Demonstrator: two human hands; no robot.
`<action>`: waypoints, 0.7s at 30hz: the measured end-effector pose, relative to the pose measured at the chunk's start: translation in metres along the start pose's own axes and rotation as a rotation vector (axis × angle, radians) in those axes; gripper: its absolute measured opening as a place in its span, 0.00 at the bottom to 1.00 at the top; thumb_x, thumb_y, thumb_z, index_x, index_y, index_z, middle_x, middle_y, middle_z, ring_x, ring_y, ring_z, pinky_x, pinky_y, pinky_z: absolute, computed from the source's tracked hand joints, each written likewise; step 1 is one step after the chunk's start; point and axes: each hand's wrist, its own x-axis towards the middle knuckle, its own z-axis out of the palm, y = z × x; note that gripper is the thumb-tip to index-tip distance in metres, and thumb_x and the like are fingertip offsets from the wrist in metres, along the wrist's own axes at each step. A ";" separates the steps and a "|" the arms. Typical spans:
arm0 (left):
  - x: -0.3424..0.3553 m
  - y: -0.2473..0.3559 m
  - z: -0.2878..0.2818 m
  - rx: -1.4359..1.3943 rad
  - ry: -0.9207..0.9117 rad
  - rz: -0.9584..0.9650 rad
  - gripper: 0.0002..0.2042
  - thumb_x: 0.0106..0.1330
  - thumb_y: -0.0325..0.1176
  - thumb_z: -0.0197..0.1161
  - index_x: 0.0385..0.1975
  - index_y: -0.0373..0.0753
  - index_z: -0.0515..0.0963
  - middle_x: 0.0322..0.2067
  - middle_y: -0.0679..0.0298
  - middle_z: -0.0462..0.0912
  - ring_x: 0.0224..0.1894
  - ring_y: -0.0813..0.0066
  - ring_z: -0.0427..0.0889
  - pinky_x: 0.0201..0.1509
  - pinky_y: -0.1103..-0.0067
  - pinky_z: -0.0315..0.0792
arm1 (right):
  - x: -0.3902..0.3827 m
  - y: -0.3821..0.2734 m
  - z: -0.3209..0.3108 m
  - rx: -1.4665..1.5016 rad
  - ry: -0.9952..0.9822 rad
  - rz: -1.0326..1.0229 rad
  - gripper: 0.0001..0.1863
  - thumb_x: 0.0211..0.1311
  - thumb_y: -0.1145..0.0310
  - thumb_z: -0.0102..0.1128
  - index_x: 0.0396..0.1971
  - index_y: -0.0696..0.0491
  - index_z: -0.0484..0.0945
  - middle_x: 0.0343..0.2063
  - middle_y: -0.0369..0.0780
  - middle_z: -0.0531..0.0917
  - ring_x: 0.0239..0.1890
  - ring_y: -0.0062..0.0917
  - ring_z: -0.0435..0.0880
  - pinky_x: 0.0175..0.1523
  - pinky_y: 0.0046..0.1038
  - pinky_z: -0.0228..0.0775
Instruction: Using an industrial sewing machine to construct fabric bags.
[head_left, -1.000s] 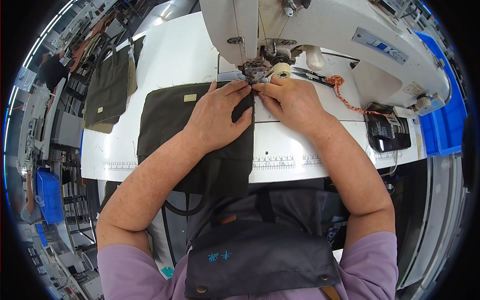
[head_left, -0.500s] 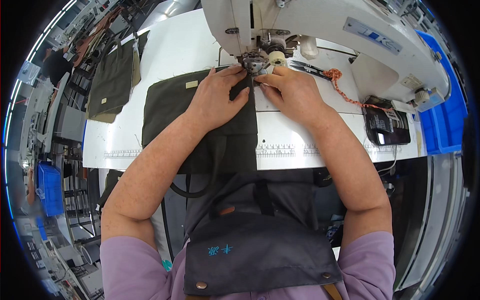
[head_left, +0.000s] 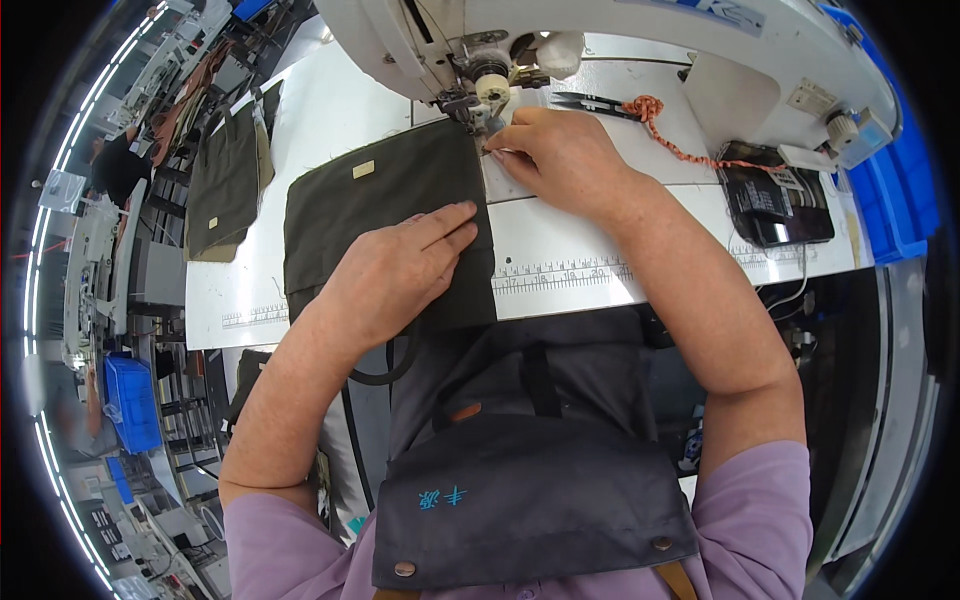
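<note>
A dark olive fabric bag piece (head_left: 325, 215) with a small pale label lies on the white sewing table, its far right corner by the needle area of the sewing machine (head_left: 400, 50). My left hand (head_left: 405, 265) rests flat on the fabric, fingers stretched toward its right edge. Close to the presser foot, my right hand (head_left: 565, 155) has thumb and forefinger pinched together at the fabric's right edge; what is between them is too small to make out. A dark strap (head_left: 385, 375) hangs in a loop below the table's front edge.
Black thread snips (head_left: 595, 104) lie behind my right hand, tied to an orange cord (head_left: 680, 145). A black phone (head_left: 775, 200) sits at the right, before a blue bin (head_left: 890, 190). Similar olive pieces (head_left: 225, 185) are stacked at the left. A ruler scale runs along the front edge.
My left hand has slid back from the needle toward me, onto the middle right of the fabric. The right hand stays by the presser foot, fingers now pinched. The whole view has shifted slightly.
</note>
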 end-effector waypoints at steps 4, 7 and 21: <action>0.009 0.009 0.003 0.149 -0.030 -0.054 0.16 0.59 0.23 0.65 0.49 0.32 0.82 0.56 0.57 0.83 0.48 0.61 0.86 0.51 0.71 0.82 | -0.001 -0.001 0.000 0.020 -0.007 0.007 0.08 0.64 0.63 0.62 0.36 0.46 0.89 0.32 0.37 0.84 0.38 0.36 0.86 0.42 0.40 0.78; 0.006 0.004 0.010 0.127 0.029 -0.027 0.15 0.59 0.22 0.65 0.47 0.32 0.83 0.52 0.55 0.85 0.46 0.61 0.87 0.49 0.71 0.82 | -0.002 -0.002 -0.001 0.039 0.002 -0.007 0.08 0.64 0.63 0.62 0.36 0.46 0.89 0.32 0.37 0.83 0.39 0.36 0.86 0.42 0.40 0.78; -0.007 -0.030 0.002 -0.177 -0.003 -0.016 0.22 0.59 0.32 0.68 0.56 0.43 0.82 0.64 0.61 0.78 0.70 0.57 0.72 0.77 0.50 0.53 | -0.005 -0.011 -0.006 0.277 -0.039 -0.200 0.09 0.54 0.73 0.66 0.35 0.53 0.88 0.27 0.39 0.79 0.27 0.32 0.82 0.32 0.34 0.73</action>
